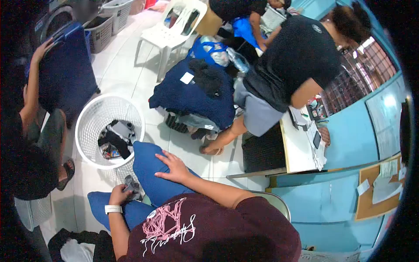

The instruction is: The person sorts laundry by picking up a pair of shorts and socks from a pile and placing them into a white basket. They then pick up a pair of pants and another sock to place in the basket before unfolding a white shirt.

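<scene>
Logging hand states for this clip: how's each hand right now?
Left hand: closed, holding grey cloth.
Right hand: open, resting on the blue trousers.

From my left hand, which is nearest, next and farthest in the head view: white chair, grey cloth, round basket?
1. Grey cloth: held in your left hand.
2. Round basket: on the floor ahead.
3. White chair: farther ahead, beyond the basket.

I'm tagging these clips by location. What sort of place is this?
Probably a laundry or clothes-sorting room: a white basket holds clothes, a big heap of clothing lies beyond it, and what looks like a front-loading washer shows partly at upper left.
</scene>
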`<state>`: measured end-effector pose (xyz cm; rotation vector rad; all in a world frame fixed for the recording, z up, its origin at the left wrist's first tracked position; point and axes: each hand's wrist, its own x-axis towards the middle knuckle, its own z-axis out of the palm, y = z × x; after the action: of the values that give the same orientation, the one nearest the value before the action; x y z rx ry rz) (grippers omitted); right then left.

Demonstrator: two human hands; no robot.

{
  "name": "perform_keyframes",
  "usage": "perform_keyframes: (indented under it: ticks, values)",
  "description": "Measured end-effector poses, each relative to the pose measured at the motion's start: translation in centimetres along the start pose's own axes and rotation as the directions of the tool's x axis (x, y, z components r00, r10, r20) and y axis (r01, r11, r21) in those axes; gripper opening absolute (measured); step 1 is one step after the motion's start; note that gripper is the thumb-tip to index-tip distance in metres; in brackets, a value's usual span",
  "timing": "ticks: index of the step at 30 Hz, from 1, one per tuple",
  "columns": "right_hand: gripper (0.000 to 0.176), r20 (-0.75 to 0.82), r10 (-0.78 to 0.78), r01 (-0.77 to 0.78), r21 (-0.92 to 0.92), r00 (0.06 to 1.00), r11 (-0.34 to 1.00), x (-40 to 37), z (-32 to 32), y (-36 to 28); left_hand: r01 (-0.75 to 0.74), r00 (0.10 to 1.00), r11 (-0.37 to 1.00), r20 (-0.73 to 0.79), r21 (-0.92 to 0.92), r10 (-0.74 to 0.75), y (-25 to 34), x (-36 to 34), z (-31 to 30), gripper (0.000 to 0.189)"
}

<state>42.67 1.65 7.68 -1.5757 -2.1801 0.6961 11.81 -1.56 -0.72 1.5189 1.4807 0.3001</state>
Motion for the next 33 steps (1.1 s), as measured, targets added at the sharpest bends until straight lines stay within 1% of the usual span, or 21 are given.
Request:
perform_keyframes:
  ticks: [1,4,5,6,7,9,10,11,13,15,16,18,22,24,25,27,28,30,31,33]
  values:
    - [0.076,0.025,0.014,-0.014,0.009,1.000,1.000,0.1,0.0,0.1,-0.018,1.000,1.000,-0.001,0.006,0.018,0.0,0.0,0.0,0.031]
    - [0.076,0.025,0.017,-0.018,0.008,1.000,1.000,0.0,-0.1,0.1,0.043,0.999,0.997,-0.018,0.056,-0.042,0.2,-0.2,0.0,0.021]
    - [0.076,0.033,0.022,-0.022,0.012,0.999,1.000,-0.1,0.1,0.3,0.025,1.000,0.998,-0.015,0.064,-0.024,0.1,-0.2,0.0,0.021]
    - [0.077,0.016,-0.002,0.002,0.013,1.000,1.000,-0.1,0.3,0.4,0.029,0.999,1.000,-0.028,0.011,-0.029,-0.2,-0.2,0.0,0.020]
    - [0.077,-0.007,0.010,-0.010,0.010,1.000,1.000,-0.1,0.6,0.5,0.030,0.999,0.999,-0.035,-0.039,-0.032,-0.3,-0.1,0.0,0.020]
    - [0.078,0.018,0.003,-0.003,-0.005,1.000,1.000,-0.2,0.6,0.6,-0.015,0.999,1.000,-0.031,0.003,0.015,-0.8,0.3,0.1,0.021]
    - [0.078,0.044,0.010,-0.009,-0.007,0.999,1.000,-0.3,0.2,0.3,-0.005,1.000,1.000,-0.023,0.017,0.006,-0.9,0.4,0.1,0.021]
    - [0.078,0.026,0.018,-0.018,-0.008,0.999,1.000,-0.3,0.1,0.3,0.007,1.000,0.999,-0.017,0.032,-0.007,-1.5,0.6,0.0,0.022]
    - [0.078,0.060,0.023,-0.022,-0.013,0.998,1.000,-0.3,0.4,0.2,-0.008,1.000,0.999,-0.009,0.039,0.008,-1.8,0.9,0.0,0.022]
    - [0.078,0.036,0.019,-0.018,-0.011,0.999,1.000,-0.5,0.7,0.4,-0.032,0.997,0.994,-0.062,0.105,0.039,-1.5,0.7,-0.1,0.022]
    - [0.078,0.038,0.021,-0.021,-0.004,0.999,1.000,-0.6,0.6,0.4,-0.039,0.997,0.993,-0.061,0.112,0.046,-1.2,0.5,-0.2,0.022]
    - [0.078,0.035,0.023,-0.023,0.003,0.999,1.000,-0.7,0.5,0.3,0.015,0.999,0.988,-0.045,0.151,-0.009,-0.6,0.4,-0.4,0.022]
    - [0.077,0.041,0.025,-0.025,0.010,0.999,1.000,-1.0,0.4,0.3,0.017,0.997,0.989,-0.072,0.146,-0.006,1.3,-0.7,-0.5,0.022]
    - [0.077,0.040,0.024,-0.024,-0.002,0.999,1.000,-1.2,0.4,0.1,0.064,0.996,0.978,-0.069,0.198,-0.051,1.0,-0.6,-0.5,0.022]
    - [0.077,0.038,0.019,-0.019,0.010,0.999,1.000,-1.4,0.5,0.2,-0.005,0.992,0.987,-0.126,0.158,0.026,0.8,-1.0,-0.2,0.022]
    - [0.076,0.028,0.003,-0.003,0.003,1.000,1.000,-1.2,0.3,0.7,0.006,0.996,0.948,-0.081,0.318,0.021,-0.2,-0.2,-0.1,0.022]
    - [0.075,0.026,0.002,-0.003,0.021,1.000,1.000,-1.3,0.6,0.7,0.000,0.996,0.950,-0.089,0.313,0.029,-1.2,0.1,0.0,0.022]
    - [0.074,0.038,0.015,-0.016,0.045,0.999,0.999,-1.4,0.5,0.8,0.045,0.993,0.922,-0.118,0.384,0.001,-2.7,1.1,0.3,0.024]
    - [0.074,0.036,0.008,-0.010,0.043,0.999,0.999,-1.5,0.1,0.7,0.046,0.992,0.923,-0.124,0.383,0.002,-2.3,0.9,0.3,0.024]
    - [0.074,0.040,0.019,-0.022,0.084,0.999,0.996,-1.8,-0.5,0.4,0.092,0.990,0.937,-0.130,0.337,-0.051,-1.8,0.5,0.2,0.026]
